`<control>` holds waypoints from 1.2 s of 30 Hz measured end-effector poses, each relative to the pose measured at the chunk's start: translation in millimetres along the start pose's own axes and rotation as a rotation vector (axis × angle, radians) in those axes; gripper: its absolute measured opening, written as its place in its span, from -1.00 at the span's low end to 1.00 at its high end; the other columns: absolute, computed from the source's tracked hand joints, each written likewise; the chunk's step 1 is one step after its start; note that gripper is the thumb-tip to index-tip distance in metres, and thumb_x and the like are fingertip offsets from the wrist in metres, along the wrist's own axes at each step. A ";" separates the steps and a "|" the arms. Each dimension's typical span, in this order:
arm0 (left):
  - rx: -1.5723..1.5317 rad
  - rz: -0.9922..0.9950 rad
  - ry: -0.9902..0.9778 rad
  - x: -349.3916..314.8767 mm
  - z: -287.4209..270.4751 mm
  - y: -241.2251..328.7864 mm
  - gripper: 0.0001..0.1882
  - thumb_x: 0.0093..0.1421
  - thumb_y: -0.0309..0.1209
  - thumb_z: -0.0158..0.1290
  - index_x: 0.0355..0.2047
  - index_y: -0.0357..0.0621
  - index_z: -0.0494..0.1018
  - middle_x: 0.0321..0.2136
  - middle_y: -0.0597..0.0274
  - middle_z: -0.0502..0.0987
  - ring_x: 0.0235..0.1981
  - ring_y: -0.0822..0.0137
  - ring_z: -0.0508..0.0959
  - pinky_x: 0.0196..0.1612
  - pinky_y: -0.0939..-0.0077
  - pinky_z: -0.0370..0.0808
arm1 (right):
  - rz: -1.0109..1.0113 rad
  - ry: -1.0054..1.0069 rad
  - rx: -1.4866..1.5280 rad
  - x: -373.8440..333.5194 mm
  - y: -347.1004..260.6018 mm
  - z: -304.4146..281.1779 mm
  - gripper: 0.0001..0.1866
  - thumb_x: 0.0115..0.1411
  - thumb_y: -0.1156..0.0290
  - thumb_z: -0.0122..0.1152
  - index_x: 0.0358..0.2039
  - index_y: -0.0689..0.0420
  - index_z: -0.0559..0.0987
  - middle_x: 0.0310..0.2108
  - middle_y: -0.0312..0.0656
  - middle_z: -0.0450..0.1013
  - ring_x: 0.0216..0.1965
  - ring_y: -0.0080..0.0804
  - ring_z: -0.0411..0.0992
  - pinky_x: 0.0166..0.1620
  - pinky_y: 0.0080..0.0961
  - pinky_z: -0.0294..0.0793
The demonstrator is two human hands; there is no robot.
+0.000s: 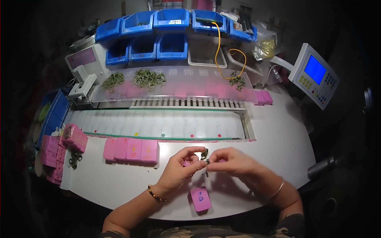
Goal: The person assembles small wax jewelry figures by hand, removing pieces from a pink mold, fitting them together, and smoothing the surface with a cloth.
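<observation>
My left hand [180, 168] is closed in a pinch around a small dark-green wax piece [204, 153], held up over the white table in front of me. My right hand [233, 162], slightly blurred, meets it from the right with thumb and fingers pinched together near the lower end of the green piece. The fingertips hide most of its shape. Bits of pink show at the fingers of both hands. Just below, a pink rubber mould block [200, 199] with a blue mark lies on the table near its front edge.
Several pink mould blocks [131, 150] stand in a row left of my hands, with more stacked at far left. A long machine bed [158, 123] lies ahead. Green ring pieces [149, 79] are heaped on the clear cover. Blue bins [171, 47] line the back; a control panel [315, 75] stands right.
</observation>
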State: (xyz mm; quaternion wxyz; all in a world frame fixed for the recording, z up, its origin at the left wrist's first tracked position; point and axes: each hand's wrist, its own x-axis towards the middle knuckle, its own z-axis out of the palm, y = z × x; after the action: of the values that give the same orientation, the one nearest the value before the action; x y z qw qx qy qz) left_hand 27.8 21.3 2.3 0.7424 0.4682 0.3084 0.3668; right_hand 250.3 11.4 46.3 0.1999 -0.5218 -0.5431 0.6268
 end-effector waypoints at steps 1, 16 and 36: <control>-0.048 -0.009 0.000 1.6 2.7 -0.4 -0.64 0.29 -0.42 0.21 0.06 -0.20 0.47 -0.46 0.49 0.43 -0.53 0.70 0.31 -0.52 0.76 0.24 | -0.107 -0.052 -0.106 -0.3 -2.0 -24.8 -0.81 0.18 0.27 0.39 -0.37 0.13 0.65 -0.43 -0.44 0.51 -0.32 -0.70 0.39 -0.19 -0.67 0.36; -0.371 -0.052 0.074 3.4 -11.1 -5.7 -0.70 0.33 -0.50 0.10 0.05 -0.22 0.40 -0.26 0.34 0.43 -0.27 0.51 0.47 -0.25 0.63 0.47 | -0.382 0.746 0.997 19.9 -11.9 -204.0 -0.73 0.05 0.75 0.15 -0.20 0.28 0.48 -0.28 -0.21 0.39 -0.38 -0.46 0.33 -0.29 -0.56 0.42; -0.248 0.058 -0.051 -6.4 5.0 1.8 -0.75 0.36 -0.47 0.09 0.02 -0.28 0.48 -0.02 0.09 0.58 -0.14 0.42 0.56 -0.03 0.49 0.58 | -0.507 0.480 0.588 -33.5 32.8 56.0 -0.75 0.28 0.64 0.20 -0.02 0.30 0.53 -0.05 -0.09 0.56 -0.16 -0.49 0.52 -0.03 -0.52 0.55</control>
State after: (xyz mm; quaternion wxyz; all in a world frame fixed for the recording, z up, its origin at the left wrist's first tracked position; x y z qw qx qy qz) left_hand 27.8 14.1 6.6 0.7912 0.3907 0.2283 0.4113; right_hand 224.5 -53.2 24.3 0.6067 -0.4239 -0.3910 0.5471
